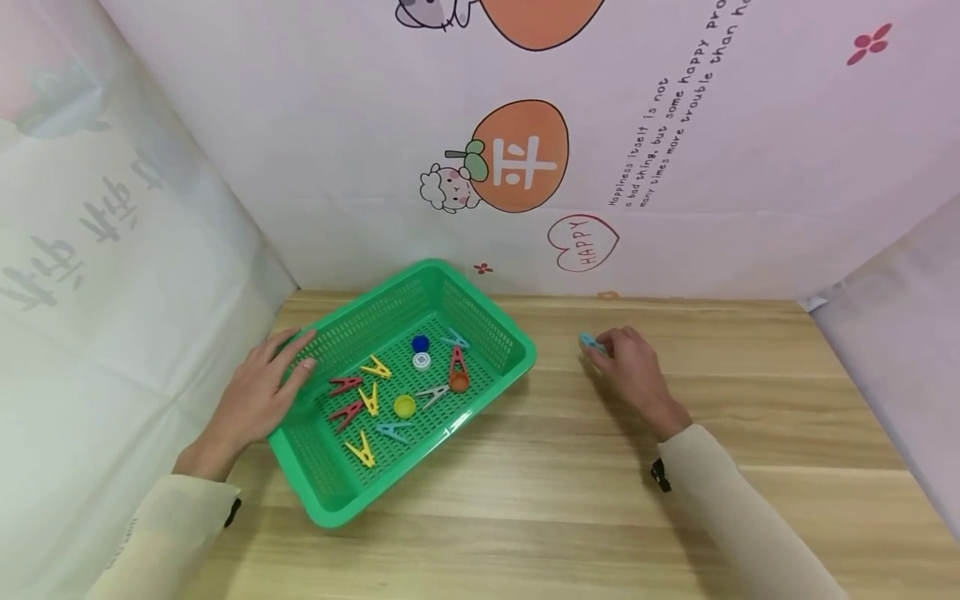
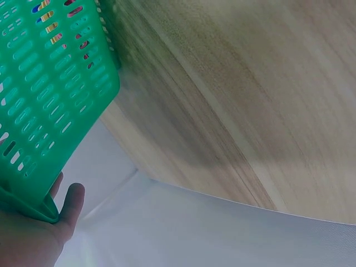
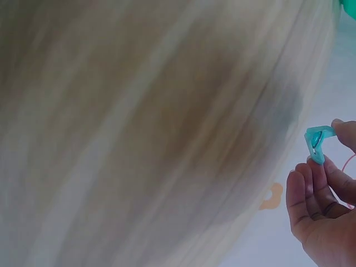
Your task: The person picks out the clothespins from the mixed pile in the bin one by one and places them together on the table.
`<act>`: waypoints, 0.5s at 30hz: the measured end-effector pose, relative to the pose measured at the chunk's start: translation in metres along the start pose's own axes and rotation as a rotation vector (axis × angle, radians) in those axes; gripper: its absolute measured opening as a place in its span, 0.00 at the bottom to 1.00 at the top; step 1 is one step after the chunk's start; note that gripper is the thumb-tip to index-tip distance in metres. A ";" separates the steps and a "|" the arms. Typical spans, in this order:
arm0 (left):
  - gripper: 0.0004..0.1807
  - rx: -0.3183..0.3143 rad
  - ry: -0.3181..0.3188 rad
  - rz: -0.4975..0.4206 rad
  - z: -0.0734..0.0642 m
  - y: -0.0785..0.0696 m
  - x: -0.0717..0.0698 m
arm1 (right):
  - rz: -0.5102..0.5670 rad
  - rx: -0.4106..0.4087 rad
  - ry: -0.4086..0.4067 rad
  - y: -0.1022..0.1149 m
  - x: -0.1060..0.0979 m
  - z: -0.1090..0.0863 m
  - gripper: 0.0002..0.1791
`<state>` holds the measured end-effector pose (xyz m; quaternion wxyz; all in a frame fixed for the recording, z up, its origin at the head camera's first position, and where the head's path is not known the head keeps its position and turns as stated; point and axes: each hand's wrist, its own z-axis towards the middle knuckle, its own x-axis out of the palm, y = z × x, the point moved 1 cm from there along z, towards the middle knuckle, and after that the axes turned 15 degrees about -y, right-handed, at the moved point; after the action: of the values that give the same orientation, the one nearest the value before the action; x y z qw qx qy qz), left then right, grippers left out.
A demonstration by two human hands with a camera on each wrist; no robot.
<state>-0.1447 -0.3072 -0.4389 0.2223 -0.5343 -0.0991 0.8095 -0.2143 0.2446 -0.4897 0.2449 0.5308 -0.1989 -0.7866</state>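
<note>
My left hand (image 1: 258,392) rests over the left rim of a green plastic basket (image 1: 450,429), its fingers fairly straight. In the left wrist view, part of that hand (image 2: 33,242) shows beside the basket's perforated wall (image 2: 39,105). Farther right, my right hand (image 1: 636,371) pinches a light blue clothespin (image 1: 592,342) between thumb and fingers, over the wooden table. The right wrist view shows the thumb on one arm of this clothespin (image 3: 317,142) and fingertips at the other.
Inside the basket lie several clothespins, such as a yellow one (image 1: 362,450) and a red one (image 1: 346,384). Bottle caps are among them: blue (image 1: 421,343), white (image 1: 422,361), yellow (image 1: 405,406) and orange (image 1: 460,382). A printed sheet (image 1: 345,167) hangs behind the wooden table (image 1: 570,500).
</note>
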 end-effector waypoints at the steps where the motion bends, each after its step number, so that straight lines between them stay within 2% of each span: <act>1: 0.30 0.000 -0.001 0.001 0.000 0.000 0.000 | -0.003 -0.003 0.002 0.001 0.001 0.000 0.21; 7: 0.31 0.001 0.003 -0.002 0.000 0.001 0.000 | -0.034 -0.011 0.012 0.005 0.007 -0.001 0.21; 15: 0.30 -0.004 -0.001 0.002 0.000 0.000 -0.001 | -0.071 0.020 0.043 0.007 0.011 -0.001 0.21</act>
<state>-0.1443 -0.3079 -0.4386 0.2202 -0.5344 -0.1004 0.8098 -0.2158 0.2323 -0.4938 0.2157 0.5568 -0.1823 -0.7812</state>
